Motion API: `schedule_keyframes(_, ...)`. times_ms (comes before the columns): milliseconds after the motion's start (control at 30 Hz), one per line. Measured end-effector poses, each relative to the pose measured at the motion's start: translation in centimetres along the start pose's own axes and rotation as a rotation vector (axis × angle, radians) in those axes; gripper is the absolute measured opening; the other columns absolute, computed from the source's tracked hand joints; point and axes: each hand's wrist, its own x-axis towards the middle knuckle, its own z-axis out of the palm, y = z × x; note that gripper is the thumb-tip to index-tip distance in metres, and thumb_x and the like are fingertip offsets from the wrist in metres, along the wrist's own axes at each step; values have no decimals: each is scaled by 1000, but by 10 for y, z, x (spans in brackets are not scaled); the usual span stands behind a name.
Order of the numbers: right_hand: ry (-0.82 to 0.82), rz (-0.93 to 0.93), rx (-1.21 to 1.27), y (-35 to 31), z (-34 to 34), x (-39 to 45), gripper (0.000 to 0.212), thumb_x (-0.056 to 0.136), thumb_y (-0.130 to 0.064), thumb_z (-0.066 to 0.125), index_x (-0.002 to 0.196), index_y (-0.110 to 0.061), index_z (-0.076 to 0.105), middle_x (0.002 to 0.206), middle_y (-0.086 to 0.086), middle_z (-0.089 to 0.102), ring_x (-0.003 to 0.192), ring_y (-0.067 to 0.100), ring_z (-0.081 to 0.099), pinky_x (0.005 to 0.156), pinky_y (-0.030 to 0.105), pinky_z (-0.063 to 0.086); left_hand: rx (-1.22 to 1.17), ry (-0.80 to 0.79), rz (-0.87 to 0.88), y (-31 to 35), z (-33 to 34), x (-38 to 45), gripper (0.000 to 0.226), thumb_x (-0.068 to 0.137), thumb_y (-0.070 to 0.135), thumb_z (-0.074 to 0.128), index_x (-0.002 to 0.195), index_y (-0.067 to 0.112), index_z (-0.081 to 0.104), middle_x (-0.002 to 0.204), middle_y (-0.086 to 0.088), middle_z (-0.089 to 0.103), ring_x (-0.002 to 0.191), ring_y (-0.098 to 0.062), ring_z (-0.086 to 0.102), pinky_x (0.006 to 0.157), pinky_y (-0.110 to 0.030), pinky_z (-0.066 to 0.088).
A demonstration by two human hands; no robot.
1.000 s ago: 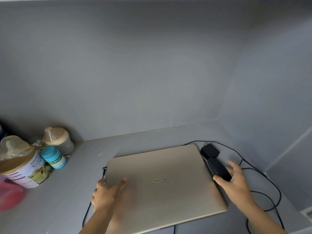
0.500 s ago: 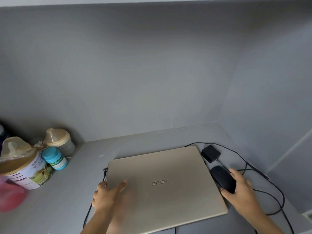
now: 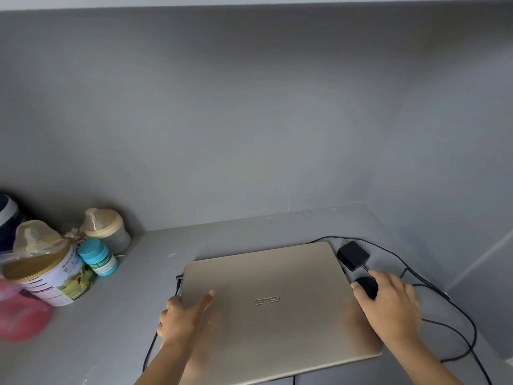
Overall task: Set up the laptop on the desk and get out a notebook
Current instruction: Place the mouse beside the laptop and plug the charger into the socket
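A gold laptop (image 3: 277, 295) lies closed on the grey desk (image 3: 125, 315), its logo facing away from me. My left hand (image 3: 183, 318) rests at the lid's left edge, index finger stretched onto the lid. My right hand (image 3: 391, 309) covers a black mouse (image 3: 366, 286) just off the laptop's right edge, fingers curled over it. No notebook is in view.
A black power adapter (image 3: 353, 254) lies behind the mouse, its cables (image 3: 455, 312) looping across the desk's right side. At the left stand a formula tin (image 3: 55, 282), a teal-capped bottle (image 3: 97, 258), baby bottles (image 3: 107, 227) and a red object (image 3: 19, 312). Grey walls close the back and right.
My right hand drew the mouse toward me along the laptop's right edge, away from the adapter. My left hand stayed at the lid's left edge.
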Motion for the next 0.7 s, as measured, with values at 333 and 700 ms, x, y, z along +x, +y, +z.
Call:
schedule_keyframes(333, -171, -50, 35, -38, 13, 12, 54, 86, -51, 53, 127, -15, 54, 118, 6, 66, 114, 31, 51, 94, 41, 39, 51, -9, -38, 2, 1, 9, 78, 70, 62, 68, 123, 7, 52, 123, -20, 50, 117, -41, 43, 97, -49, 42)
schedule_keyframes(700, -289, -55, -32, -52, 8, 19, 55, 93, -50, 41, 128, -8, 46, 116, 17, 64, 120, 35, 49, 101, 41, 30, 21, -113, -152, -9, -5, 10, 109, 27, 71, 62, 116, 10, 59, 119, -17, 55, 105, -38, 59, 94, -47, 50)
